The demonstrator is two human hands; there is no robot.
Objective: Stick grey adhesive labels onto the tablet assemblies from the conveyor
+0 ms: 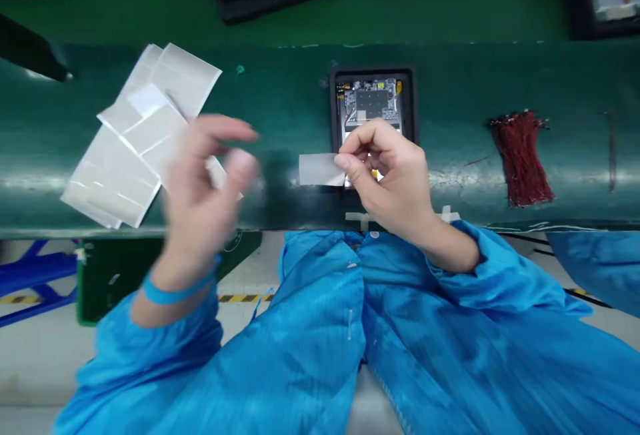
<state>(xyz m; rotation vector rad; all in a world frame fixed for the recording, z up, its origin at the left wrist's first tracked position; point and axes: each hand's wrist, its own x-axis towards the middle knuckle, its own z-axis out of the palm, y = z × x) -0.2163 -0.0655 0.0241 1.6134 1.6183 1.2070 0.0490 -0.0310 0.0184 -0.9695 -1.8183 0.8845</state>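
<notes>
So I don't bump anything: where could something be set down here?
Green mat shows between the black-framed device and the red wire bundle. It is crowded at left, where the white film sheets lie beside the left hand, and around the right hand pinching a white strip.

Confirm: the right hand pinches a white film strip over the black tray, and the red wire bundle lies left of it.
Wrong side: the red wire bundle lies right of the black tray, as the head view shows. The right hand does pinch the white film strip.
</notes>
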